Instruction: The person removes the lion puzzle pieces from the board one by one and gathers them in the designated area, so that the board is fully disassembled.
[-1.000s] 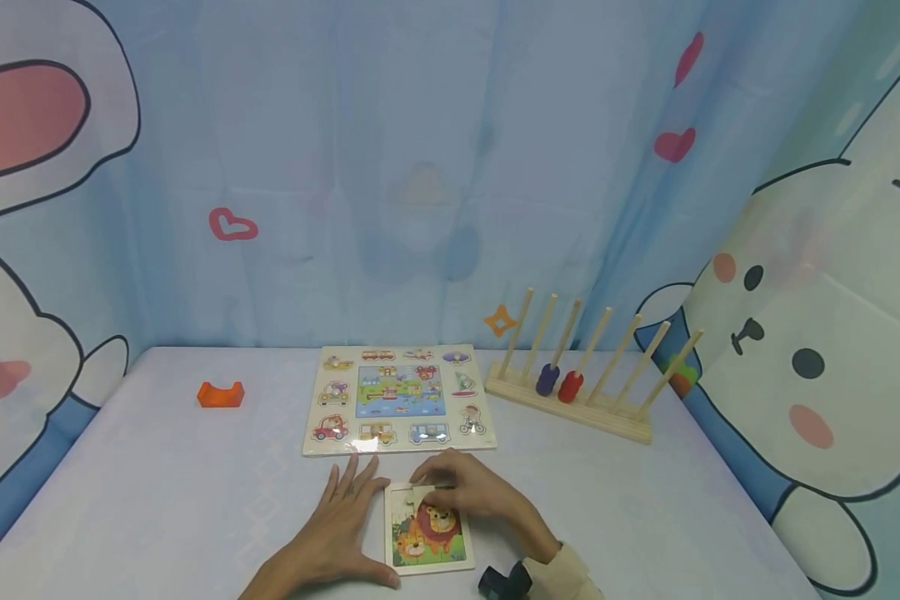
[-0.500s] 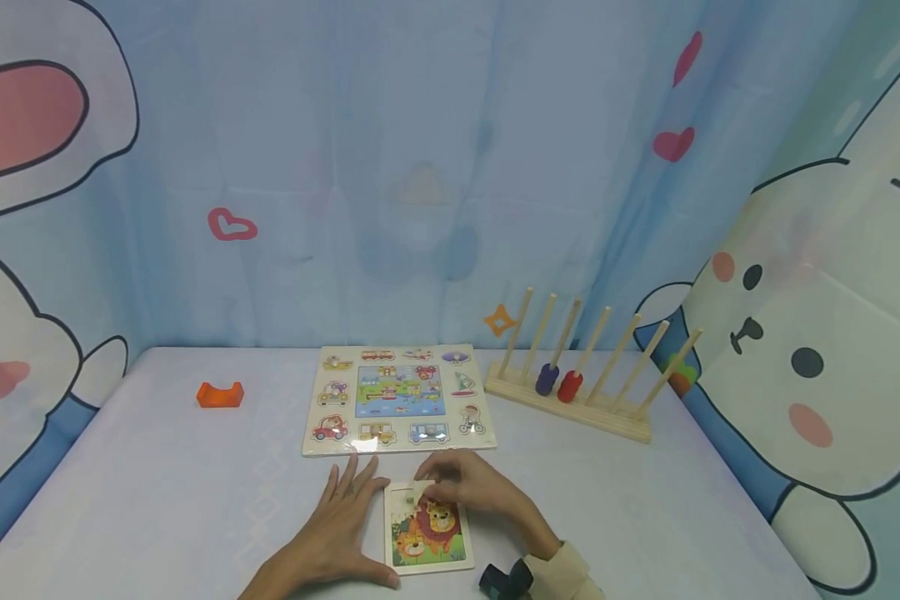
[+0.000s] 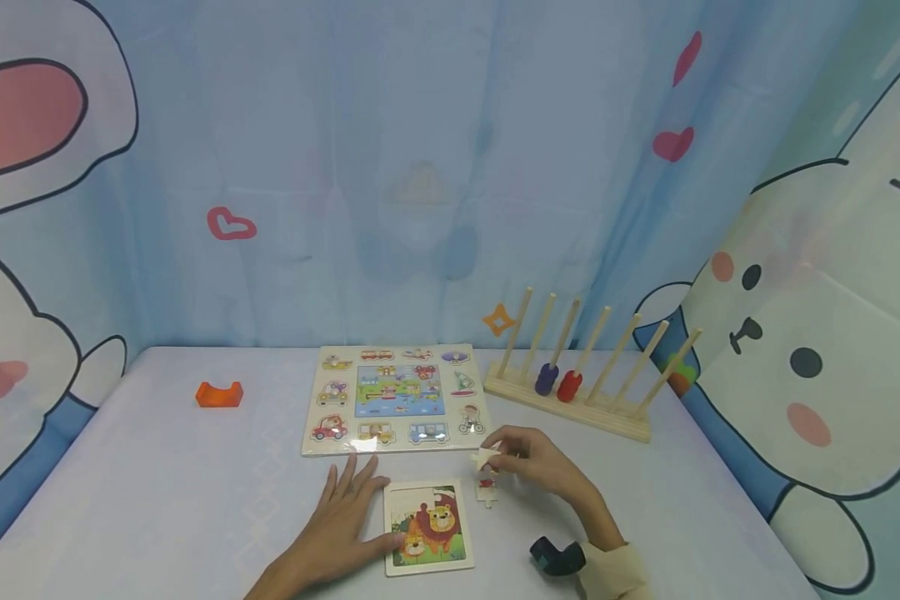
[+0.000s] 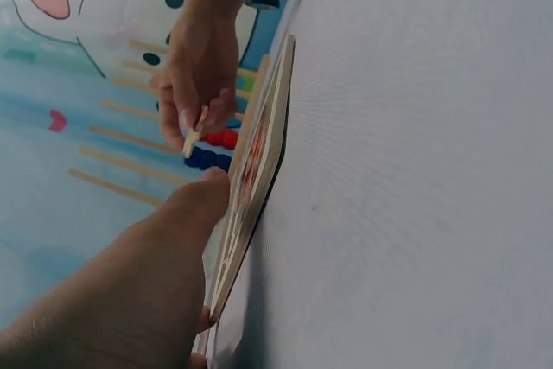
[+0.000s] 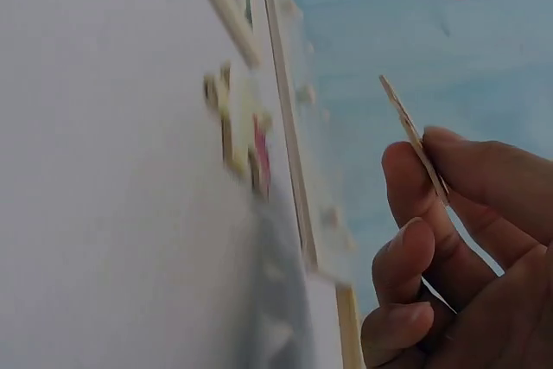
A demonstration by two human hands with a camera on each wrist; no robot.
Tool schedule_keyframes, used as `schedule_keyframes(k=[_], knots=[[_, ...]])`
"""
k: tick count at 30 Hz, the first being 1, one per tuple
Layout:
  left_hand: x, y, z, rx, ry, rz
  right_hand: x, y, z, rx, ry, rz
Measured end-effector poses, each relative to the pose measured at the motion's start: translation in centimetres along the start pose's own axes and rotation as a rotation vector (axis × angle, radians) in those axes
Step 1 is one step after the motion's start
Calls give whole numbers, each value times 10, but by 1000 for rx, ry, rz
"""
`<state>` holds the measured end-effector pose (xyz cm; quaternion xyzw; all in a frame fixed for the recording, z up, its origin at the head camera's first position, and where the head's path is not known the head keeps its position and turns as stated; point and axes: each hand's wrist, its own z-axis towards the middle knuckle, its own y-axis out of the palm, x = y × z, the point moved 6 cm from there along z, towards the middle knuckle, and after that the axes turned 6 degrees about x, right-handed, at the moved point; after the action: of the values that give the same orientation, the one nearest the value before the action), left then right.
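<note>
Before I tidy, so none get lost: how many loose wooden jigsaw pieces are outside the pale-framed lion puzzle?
2: one piece pinched by the right hand, a second piece on the white table; more may be hidden.

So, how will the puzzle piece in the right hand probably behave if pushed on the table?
Seen edge-on, the puzzle piece looks thin and straight, so it is probably stiff. The right hand holds it in a small pinch, which suggests lightness. Being flat, it would likely slide rather than roll.

Light blue curtains (image 3: 307,167) printed with pink hearts (image 3: 673,145), an orange star (image 3: 499,320) and large white cartoon rabbits (image 3: 862,383) hang behind and beside a white-covered surface (image 3: 157,500) in soft light.
</note>
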<state>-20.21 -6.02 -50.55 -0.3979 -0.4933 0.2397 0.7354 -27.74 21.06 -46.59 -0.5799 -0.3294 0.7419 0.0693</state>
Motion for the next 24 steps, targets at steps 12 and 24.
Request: schedule_keyframes(k=[12,24], knots=[[0,0,0,3,0,6,37,-25,-23,-83,149,-51],[-2,-1,1,-9,2,-47,31,-23,-24,-74,185,-91]])
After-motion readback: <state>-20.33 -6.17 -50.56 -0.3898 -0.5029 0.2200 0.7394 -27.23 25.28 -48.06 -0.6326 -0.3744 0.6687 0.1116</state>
